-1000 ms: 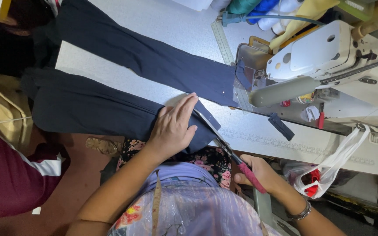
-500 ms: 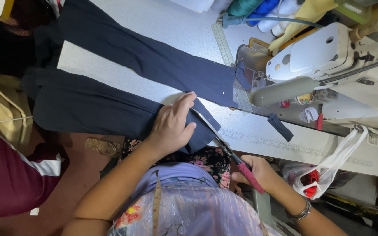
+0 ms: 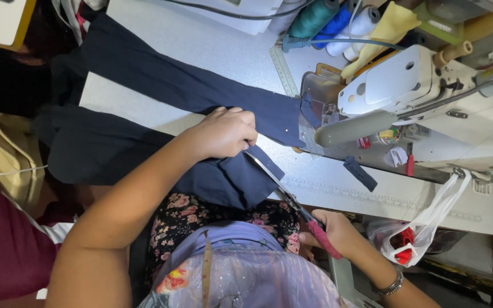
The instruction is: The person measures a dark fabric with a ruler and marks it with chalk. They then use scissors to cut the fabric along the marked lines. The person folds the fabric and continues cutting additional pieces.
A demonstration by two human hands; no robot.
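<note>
Scissors at the dark blue cloth

Scissors [image 3: 292, 199] w/ a red-pink handle sit in the right hand [image 3: 329, 231]. That hand is closed tight round the handle. The blades are shut or nearly shut, can't tell which, and the tips point up at the left hand [image 3: 221, 134]. The left hand is curled into a loose fist & presses down on the dark blue cloth [image 3: 172, 85]. The 2 hands are apart, w/ the blades between them.

The cloth lies on the grey-white sewing table [image 3: 223, 45]. One long piece runs to the sewing machine [image 3: 417, 85]. A folded part hangs off the table edge near the person's lap. A small blue scrap [image 3: 360, 174] lies alone nearby. A white plastic bag [image 3: 423, 228] hangs at the table edge.

What could go wrong: the blade tips are very near the left fingers, so a quick snip could nick them. If the fist slips, the cloth could slide & the cut could go crooked.

Hard to see: the fist hides the cloth under it and the blade tips. The far end of the cloth goes off into the dark. Thread spools [image 3: 338, 20] at the top are partly cut off.
</note>
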